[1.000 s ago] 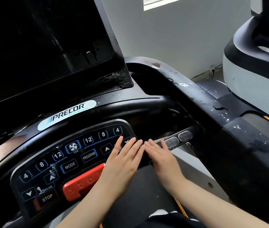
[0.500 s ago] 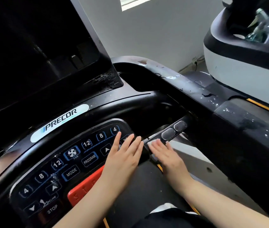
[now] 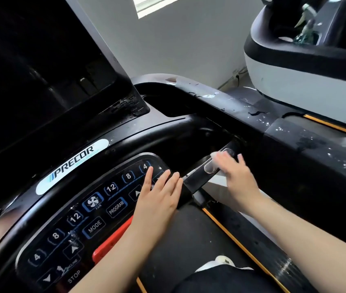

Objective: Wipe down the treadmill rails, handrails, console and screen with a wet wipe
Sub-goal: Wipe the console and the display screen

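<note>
Right hand (image 3: 238,176), fingers flat, presses the wet wipe (image 3: 217,158) onto the handrail sensor bar (image 3: 208,168) (blurred); left hand (image 3: 159,193) rests flat on the console keypad (image 3: 96,210), apparently for bracing, holding nothing.

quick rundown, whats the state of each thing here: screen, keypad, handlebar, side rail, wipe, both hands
screen: dark, off
keypad: unlit, left hand on its right end
left hand: flat, fingers straight, resting on the keypad
right hand: fingers extended, pressing the wet wipe onto the handlebar
wet wipe: white, blurred, under the right fingertips
handlebar: being wiped over its oval sensor pads
side rail: scuffed, with white flecks
</note>
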Tool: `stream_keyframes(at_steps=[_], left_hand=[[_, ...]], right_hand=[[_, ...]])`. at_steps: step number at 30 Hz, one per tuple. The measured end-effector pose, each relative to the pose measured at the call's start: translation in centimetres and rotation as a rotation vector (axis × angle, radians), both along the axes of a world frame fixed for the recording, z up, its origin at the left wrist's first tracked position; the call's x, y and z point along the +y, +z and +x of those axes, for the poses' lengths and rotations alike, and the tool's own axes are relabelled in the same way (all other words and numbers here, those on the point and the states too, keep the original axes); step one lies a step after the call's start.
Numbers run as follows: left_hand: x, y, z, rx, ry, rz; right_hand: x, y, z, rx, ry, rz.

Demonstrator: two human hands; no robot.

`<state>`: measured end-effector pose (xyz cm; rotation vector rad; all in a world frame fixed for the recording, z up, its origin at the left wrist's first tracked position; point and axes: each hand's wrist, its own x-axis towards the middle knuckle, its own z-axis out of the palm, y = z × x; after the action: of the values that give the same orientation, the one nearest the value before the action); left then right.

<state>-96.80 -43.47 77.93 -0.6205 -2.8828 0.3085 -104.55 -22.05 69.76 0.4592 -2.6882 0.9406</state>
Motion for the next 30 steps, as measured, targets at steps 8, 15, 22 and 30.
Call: stream_keyframes(at_steps=[8,15,22,30], left_hand=[[0.1,0.2,-0.1,-0.008,-0.012,0.031],[0.0,0.4,-0.1,-0.047,-0.002,0.047],[-0.2,0.4,-0.1,-0.043,-0.029,0.035],[-0.4,0.4,-0.2,-0.054,-0.042,0.023]], right_hand=[[-5.0,0.8,4.1,-0.165,0.237,-0.248],[-6.3,0.9,2.8,0.086,0.244,-0.023],[-3.6,-2.3,7.3,0.097,0.248,-0.063],[-2.1,-1.8,5.7,0.064,-0.202,-0.347]])
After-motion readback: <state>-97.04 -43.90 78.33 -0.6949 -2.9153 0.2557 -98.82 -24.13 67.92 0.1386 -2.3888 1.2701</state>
